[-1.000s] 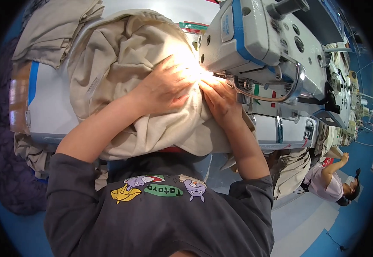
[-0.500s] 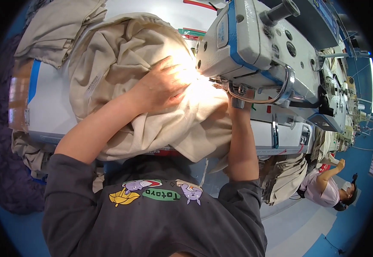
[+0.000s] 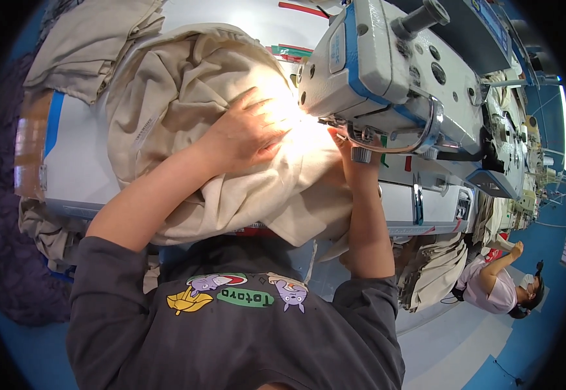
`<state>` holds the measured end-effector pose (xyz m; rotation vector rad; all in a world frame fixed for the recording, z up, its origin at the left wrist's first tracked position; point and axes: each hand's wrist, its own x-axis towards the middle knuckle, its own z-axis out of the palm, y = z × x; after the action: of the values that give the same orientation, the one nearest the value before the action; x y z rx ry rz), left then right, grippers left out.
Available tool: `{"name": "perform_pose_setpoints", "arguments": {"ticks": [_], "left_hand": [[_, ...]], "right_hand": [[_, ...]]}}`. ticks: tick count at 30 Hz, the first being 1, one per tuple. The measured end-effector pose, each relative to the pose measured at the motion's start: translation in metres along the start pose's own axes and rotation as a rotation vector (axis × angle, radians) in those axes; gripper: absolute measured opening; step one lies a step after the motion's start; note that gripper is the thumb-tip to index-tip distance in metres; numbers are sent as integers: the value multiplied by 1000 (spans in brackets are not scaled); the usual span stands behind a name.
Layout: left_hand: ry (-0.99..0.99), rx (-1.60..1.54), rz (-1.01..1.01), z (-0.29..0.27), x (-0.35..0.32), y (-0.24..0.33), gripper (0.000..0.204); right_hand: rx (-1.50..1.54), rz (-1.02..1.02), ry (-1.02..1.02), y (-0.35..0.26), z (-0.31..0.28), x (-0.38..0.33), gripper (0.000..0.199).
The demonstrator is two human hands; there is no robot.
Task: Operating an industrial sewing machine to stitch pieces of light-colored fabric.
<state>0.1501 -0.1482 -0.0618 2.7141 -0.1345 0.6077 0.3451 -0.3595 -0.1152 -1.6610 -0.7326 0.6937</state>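
A beige garment point(image 3: 185, 97) lies bunched in loose folds across the white table, running under the needle area of a white and blue sewing machine point(image 3: 361, 71). My left hand point(image 3: 253, 133) rests on the cloth left of the needle, its fingers stretched toward the brightly lit stitching spot. Close to the presser foot, on its right, is my right hand point(image 3: 346, 146) at the cloth's edge. The machine head and its metal guard partly cover that hand, and glare washes out its fingertips. A pale label point(image 3: 144, 130) shows on the garment's left part.
Folded beige pieces point(image 3: 91, 49) lie at the table's far left. Dark scissors-like snips point(image 3: 418, 200) are on the table right of my right forearm. More beige cloth point(image 3: 432, 266) hangs lower right, near a seated person point(image 3: 494, 283). Purple fluffy material point(image 3: 10, 260) stands at left.
My right hand has shifted slightly left, nearer the needle, with more of its thumb side showing. My left hand stays on the cloth almost in place. The view has drifted slightly.
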Motion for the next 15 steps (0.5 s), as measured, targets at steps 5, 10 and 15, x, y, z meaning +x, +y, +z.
{"name": "perform_pose_setpoints", "arguments": {"ticks": [5,10,15], "left_hand": [[-1,10,-32,-1,-2,-2,40],[-4,76,-47,5,-5,-7,38],[-87,125,-49,6,-4,-10,39]], "right_hand": [[-688,-409,29,-92,46,-67,45],[-620,-432,-113,-91,74,-137,61],[-724,-564,-161,-64,97,-151,85]]}}
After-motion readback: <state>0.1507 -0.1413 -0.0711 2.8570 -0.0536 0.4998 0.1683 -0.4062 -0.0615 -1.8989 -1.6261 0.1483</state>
